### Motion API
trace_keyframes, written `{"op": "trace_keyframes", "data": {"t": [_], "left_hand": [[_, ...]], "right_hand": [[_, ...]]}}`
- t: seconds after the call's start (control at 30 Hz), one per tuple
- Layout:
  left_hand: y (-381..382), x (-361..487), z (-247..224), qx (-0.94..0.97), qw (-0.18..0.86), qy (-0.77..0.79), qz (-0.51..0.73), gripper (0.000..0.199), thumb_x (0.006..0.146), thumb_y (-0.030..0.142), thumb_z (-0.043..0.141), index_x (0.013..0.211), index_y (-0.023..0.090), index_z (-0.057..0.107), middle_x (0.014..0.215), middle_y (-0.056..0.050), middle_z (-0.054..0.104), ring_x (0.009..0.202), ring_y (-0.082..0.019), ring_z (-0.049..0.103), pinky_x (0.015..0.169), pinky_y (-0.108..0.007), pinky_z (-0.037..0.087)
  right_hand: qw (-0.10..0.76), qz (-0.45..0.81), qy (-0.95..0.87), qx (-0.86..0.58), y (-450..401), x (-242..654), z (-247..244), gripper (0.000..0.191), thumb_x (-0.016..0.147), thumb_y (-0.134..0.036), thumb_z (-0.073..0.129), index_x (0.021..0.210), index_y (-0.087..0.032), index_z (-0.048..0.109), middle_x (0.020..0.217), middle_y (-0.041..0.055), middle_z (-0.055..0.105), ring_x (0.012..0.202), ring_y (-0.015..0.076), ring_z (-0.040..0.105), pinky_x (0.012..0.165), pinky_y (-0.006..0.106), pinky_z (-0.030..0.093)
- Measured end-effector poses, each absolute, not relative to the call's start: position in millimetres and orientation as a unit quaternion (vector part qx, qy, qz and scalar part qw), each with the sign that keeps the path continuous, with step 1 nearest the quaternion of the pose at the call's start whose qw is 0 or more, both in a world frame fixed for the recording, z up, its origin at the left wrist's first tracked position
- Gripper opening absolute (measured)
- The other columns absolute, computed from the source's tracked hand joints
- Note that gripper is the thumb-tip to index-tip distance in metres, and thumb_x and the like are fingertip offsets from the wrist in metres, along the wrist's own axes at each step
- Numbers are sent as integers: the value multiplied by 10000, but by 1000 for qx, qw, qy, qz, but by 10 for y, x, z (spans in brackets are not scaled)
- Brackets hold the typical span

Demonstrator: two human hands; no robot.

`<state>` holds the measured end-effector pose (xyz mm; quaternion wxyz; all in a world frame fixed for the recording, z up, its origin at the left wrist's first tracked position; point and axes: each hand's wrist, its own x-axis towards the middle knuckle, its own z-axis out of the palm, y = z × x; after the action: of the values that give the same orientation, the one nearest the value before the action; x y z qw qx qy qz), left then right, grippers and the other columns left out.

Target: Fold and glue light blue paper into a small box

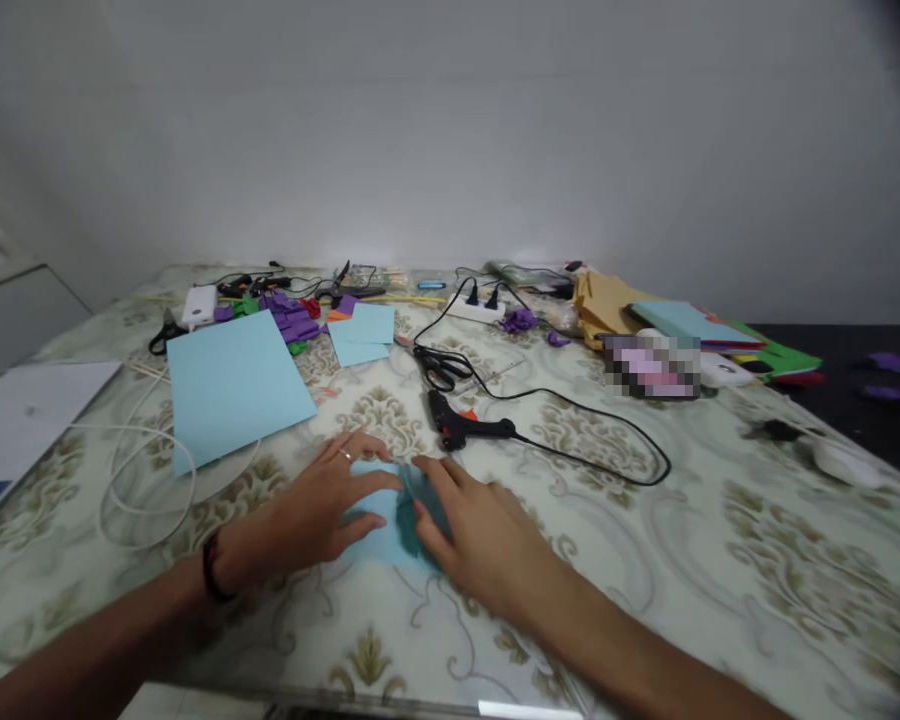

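Note:
A small light blue paper [381, 545] lies on the patterned tabletop near the front edge, its right part raised in a fold. My left hand [322, 505], with a ring and a dark wristband, rests on the paper's left part with its fingers spread. At the right, my right hand [476, 520] has its thumb and fingers on the raised fold. Just beyond the hands lies a black glue gun [469, 425] with its cord. A large light blue sheet [240, 385] is at the left.
Small blue squares [360, 338], black scissors [442, 368] and a white power strip [474, 308] lie farther back. Purple paper pieces [289, 318] are back left. At the right are coloured sheets [694, 325]. A white cable [150, 545] loops at the left.

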<state>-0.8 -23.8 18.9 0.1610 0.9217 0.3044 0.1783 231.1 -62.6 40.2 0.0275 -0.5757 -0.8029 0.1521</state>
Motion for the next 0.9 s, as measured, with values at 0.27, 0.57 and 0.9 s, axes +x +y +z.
{"op": "trace_keyframes", "data": {"t": [0.27, 0.57, 0.9], "left_hand": [[-253, 11, 136, 954, 171, 227, 93, 448, 920, 539, 760, 1266, 259, 706, 1508, -181, 516, 1436, -390, 439, 1169, -586, 388], [-277, -30, 140, 954, 175, 230, 77, 563, 851, 566, 821, 1300, 259, 673, 1506, -185, 487, 1421, -397, 469, 1173, -578, 421], [-336, -52, 270, 940, 208, 246, 110, 584, 749, 354, 937, 1197, 208, 591, 1450, -174, 476, 1346, -358, 535, 1146, -495, 485]], "right_hand": [[0, 103, -829, -549, -661, 2328, 302, 430, 1076, -446, 445, 1438, -243, 558, 1305, 131, 651, 835, 323, 738, 664, 405, 487], [70, 234, -888, -391, -556, 2552, 265, 249, 1084, -273, 481, 1293, -238, 611, 1235, 77, 681, 1017, 258, 699, 759, 348, 438], [94, 234, -888, -385, -521, 2558, 195, 164, 972, -112, 502, 1080, -185, 601, 1031, 69, 646, 822, 201, 603, 675, 319, 312]]}}
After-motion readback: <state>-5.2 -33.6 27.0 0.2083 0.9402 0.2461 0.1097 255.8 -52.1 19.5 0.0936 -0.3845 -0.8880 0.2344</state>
